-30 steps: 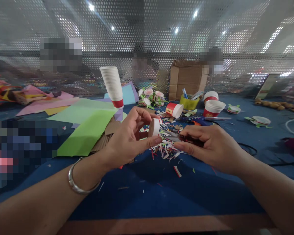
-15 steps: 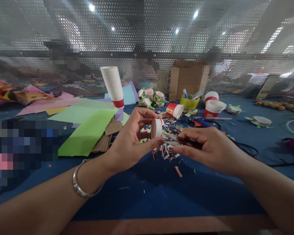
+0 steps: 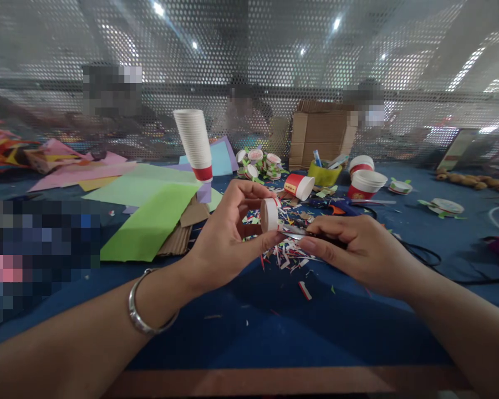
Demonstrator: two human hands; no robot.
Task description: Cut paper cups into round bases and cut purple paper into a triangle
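Between the thumb and fingers of my left hand (image 3: 222,241) is the cut-off base of a paper cup (image 3: 270,215), a short white disc-like piece with a trace of red at its rim. It is held on edge above the table. My right hand (image 3: 353,249) grips scissors (image 3: 291,233), their blades pointing left and meeting the lower right rim of the cup base. The blades look nearly closed; the handles are mostly hidden by my fingers. Beneath both hands lies a heap of paper scraps (image 3: 289,256) in white, red and green.
Left stand stacked paper cups (image 3: 193,138) and green paper (image 3: 149,227) over cardboard. Behind are small turtle-like paper crafts (image 3: 258,163), a tipped red cup (image 3: 299,186), a yellow holder (image 3: 324,173) and a cardboard box (image 3: 322,136). A blue glue gun (image 3: 345,207) lies right, its cord trailing.
The scissor blades have come closer together at the cup base's rim. Both hands keep their holds, and the whole view has shifted slightly.
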